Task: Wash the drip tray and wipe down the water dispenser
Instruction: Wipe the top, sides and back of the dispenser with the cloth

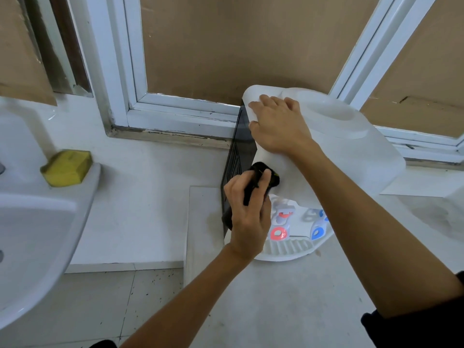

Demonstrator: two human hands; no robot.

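A white water dispenser [351,151] with a black left side panel [236,156] stands on a low counter under the window. Its red tap [278,233] and blue tap [318,232] hang over the white ribbed drip tray [288,248] at its front. My left hand [247,217] grips a black cloth [270,175] and presses it against the dispenser's front left corner, just above the taps. My right hand [278,124] lies flat on the dispenser's top left edge, fingers spread, holding nothing.
A white sink [37,234] juts in at the left, with a yellow sponge [66,167] on its rim. White window frames [175,111] backed with cardboard stand behind the dispenser. A speckled tiled floor [113,310] lies below between sink and counter.
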